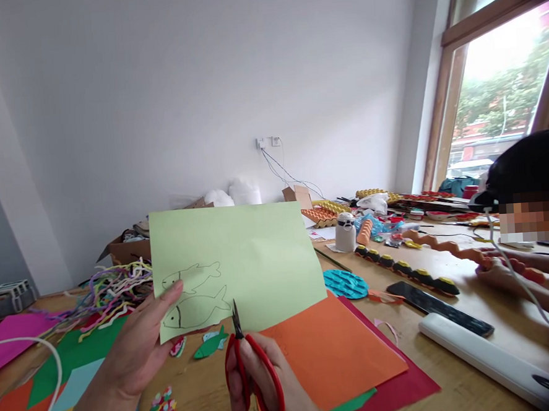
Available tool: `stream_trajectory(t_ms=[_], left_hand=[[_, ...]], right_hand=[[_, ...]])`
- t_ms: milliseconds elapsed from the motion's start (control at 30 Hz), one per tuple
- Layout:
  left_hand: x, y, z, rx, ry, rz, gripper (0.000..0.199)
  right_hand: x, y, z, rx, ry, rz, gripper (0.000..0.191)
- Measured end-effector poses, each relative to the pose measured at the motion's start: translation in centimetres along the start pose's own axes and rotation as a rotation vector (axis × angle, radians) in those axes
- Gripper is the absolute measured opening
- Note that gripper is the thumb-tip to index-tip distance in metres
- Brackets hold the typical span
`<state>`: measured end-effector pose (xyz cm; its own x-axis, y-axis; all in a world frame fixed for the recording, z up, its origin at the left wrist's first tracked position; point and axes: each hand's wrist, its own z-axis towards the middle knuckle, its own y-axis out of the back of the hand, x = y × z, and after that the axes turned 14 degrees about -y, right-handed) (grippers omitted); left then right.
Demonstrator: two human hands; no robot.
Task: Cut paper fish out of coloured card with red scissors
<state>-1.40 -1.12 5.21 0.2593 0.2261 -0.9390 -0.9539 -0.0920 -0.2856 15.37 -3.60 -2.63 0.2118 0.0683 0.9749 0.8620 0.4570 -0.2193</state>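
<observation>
A light green sheet of paper (263, 249) is held up by its lower left corner in my left hand (138, 331), thumb in front and fingers behind. Two fish outlines are drawn on it, one above the other, beside my thumb. My right hand (261, 374) grips red-handled scissors (277, 388), their dark blades pointing up at the sheet's lower edge near the lower fish's tail. The blades look close together; whether they touch the paper I cannot tell. Below the sheet lie a green paper fish (210, 345) and a pile of small colored paper bits (161, 409).
Orange paper (339, 350) and dark red paper (406, 386) lie on the right. Farther right are a phone (441, 307), a white elongated case (488, 360) and a painted egg-carton strip (406, 270). Fuzzy craft stems (116, 289) are heaped left. Another person's hands (497, 272) hold a carton strip.
</observation>
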Motion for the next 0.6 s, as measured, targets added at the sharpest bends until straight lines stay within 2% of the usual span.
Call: stream_trajectory(t_ms=[200, 433, 600], left_hand=[[0.2, 0.1, 0.0, 0.014, -0.005, 0.022, 0.046], [-0.8, -0.7, -0.7, 0.032, -0.154, 0.254, 0.038], [-0.7, -0.8, -0.8, 0.108, -0.055, 0.147, 0.031]], right_hand=[[-1.0, 0.3, 0.5, -0.026, -0.025, 0.000, 0.050], [-1.2, 0.7, 0.6, -0.013, -0.044, -0.011, 0.048], [0.2, 0.3, -0.2, -0.007, -0.004, 0.008, 0.045]])
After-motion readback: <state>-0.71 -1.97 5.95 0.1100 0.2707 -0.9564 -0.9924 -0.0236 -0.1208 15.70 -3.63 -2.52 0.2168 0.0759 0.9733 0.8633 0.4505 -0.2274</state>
